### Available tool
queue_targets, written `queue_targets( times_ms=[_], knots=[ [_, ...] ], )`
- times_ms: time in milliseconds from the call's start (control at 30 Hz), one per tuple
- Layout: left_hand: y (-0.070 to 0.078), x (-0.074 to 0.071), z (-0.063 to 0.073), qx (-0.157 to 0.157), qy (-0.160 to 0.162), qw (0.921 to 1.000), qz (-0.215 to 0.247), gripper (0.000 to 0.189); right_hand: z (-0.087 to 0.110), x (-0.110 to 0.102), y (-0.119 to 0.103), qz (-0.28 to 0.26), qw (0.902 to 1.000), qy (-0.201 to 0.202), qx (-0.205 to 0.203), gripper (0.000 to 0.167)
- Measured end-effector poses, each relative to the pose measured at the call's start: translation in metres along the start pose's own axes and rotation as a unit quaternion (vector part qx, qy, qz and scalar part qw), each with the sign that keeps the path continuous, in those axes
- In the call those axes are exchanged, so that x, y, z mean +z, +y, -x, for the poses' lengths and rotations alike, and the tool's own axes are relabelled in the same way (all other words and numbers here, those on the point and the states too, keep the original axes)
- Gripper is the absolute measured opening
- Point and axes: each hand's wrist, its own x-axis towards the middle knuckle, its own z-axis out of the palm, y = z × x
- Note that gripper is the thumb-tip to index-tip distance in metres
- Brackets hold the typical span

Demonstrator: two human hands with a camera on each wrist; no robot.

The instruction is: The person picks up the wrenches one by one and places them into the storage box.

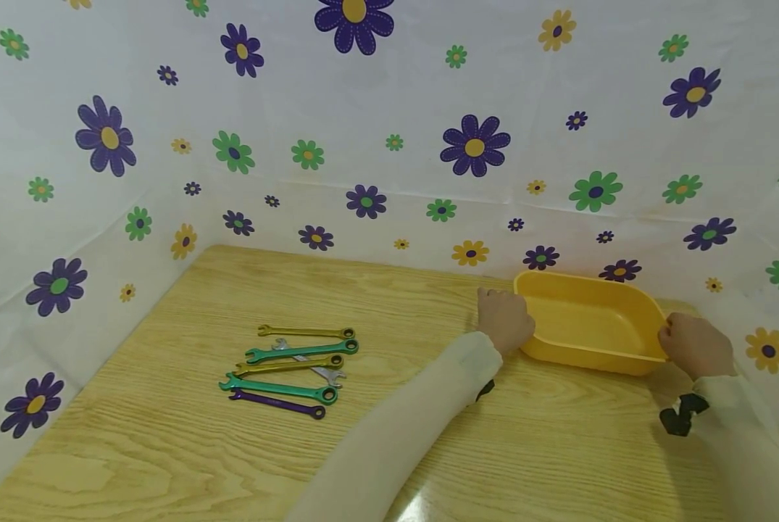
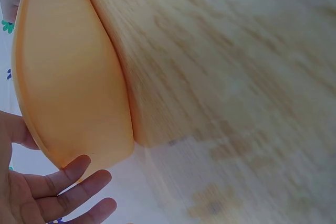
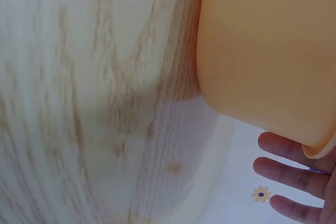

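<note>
- Nearest the camera, your cream left sleeve [image 1: 389, 435] runs up from the bottom edge of the head view, which cuts it off; your cream right sleeve [image 1: 748, 442] is cut off at lower right.
- A black, irregular piece [image 1: 675, 422] shows at your right cuff; a dark patch [image 1: 485, 390] beneath the left cuff is mostly hidden.
- Your left hand [image 1: 505, 319], right of centre, pinches the near-left rim of a rectangular yellow plastic tray [image 1: 588, 322]; the left wrist view shows fingers outside, the thumb partly hidden behind the rim.
- Your right hand [image 1: 698, 344], at the frame's right, grips the tray's opposite end; in the right wrist view the thumb is out of sight.
- The tray sits near the white flower-printed cloth [image 1: 389, 94]. Both wrist views crop it, and you cannot tell whether its base lies flat on the pale wood-grain table [image 1: 428, 319].
- Left of centre lie two gold metal wrenches [image 1: 304, 332], two green metal wrenches [image 1: 275, 387], a purple metal wrench [image 1: 278, 404] and a silver metal wrench [image 1: 327, 374], the last partly covered by others.
</note>
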Motion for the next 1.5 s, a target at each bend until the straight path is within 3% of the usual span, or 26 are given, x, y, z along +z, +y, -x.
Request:
queue_targets(
  times_ms=[333,600,1000,1300,1500],
  knots=[
    [0.001,-0.003,0.001,0.005,0.006,0.9997,-0.023,0.037,0.003,-0.001,0.002,0.0,0.9996,0.027,-0.007,0.021],
    [-0.01,-0.012,0.006,0.012,-0.018,0.9996,-0.02,0.035,0.008,-0.007,-0.009,-0.015,0.9993,0.029,-0.016,0.02],
    [-0.041,-0.019,0.015,0.029,-0.019,0.9988,-0.033,0.033,0.014,-0.009,-0.036,-0.031,0.9934,0.097,-0.051,0.024],
    [-0.069,-0.021,0.022,0.065,0.034,0.9959,-0.054,0.038,0.021,-0.009,-0.062,-0.037,0.9934,0.1,-0.04,0.024],
    [-0.086,-0.028,0.032,0.056,0.012,0.9961,-0.067,0.041,0.022,-0.003,-0.078,-0.028,0.9911,0.116,-0.059,0.026]
  ],
)
